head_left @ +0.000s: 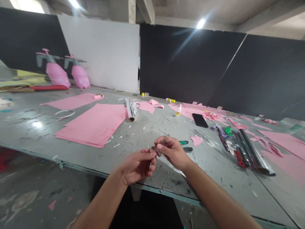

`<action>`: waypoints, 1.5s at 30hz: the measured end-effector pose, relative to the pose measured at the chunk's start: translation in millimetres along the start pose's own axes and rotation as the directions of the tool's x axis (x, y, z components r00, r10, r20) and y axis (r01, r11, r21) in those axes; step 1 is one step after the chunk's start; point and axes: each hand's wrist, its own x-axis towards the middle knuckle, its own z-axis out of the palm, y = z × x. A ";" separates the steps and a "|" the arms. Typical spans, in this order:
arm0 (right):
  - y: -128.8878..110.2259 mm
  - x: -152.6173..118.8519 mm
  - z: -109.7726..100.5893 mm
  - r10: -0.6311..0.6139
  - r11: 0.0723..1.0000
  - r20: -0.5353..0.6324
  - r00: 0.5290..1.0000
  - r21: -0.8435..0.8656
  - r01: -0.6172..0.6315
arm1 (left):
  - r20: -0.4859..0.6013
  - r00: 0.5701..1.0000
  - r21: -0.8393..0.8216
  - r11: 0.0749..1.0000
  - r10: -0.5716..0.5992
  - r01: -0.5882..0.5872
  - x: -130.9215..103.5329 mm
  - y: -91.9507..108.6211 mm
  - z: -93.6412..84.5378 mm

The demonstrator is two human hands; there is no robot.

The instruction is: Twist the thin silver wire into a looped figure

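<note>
Between both hands, over the table's near edge, is a thin, twisted silvery strip that looks like wire [164, 139]. My left hand [140, 163] pinches its lower part, and the short lower end pokes out below the fingers. My right hand [172, 151] grips it higher up with thumb and fingertips, its upper end slanting up to the right. Just behind my right hand lies a tool with green handles [183, 142], probably pliers; its head is hidden. A scrap of pink paper [196, 140] lies to the right of the handles.
Stacked pink sheets [90, 124] lie left, beside a foil roll [130, 109]. A small glue bottle [178, 110] and black phone [200, 120] are farther back. Rolls of film [254, 152] lie right. Two pink spray bottles [57, 73] stand back left.
</note>
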 end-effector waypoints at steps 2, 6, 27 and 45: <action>-0.1 -0.4 1.0 0.011 1.000 0.009 1.000 0.019 -0.011 | 0.049 0.999 0.052 0.998 0.022 -0.025 -0.5 -1.4 -1.1; 0.6 -0.2 1.3 0.042 0.998 0.015 0.999 0.040 -0.043 | 0.032 0.988 0.208 0.966 0.149 -0.152 0.6 -4.2 1.1; 0.1 2.7 -2.0 0.026 0.931 -0.060 0.998 -0.363 -0.046 | -0.016 0.757 0.885 0.362 0.653 -0.293 7.2 -9.0 6.1; 12.3 3.1 -0.9 -0.244 0.637 0.024 0.970 -0.750 0.178 | 0.016 0.688 0.808 0.396 0.725 -0.437 6.5 -10.3 2.2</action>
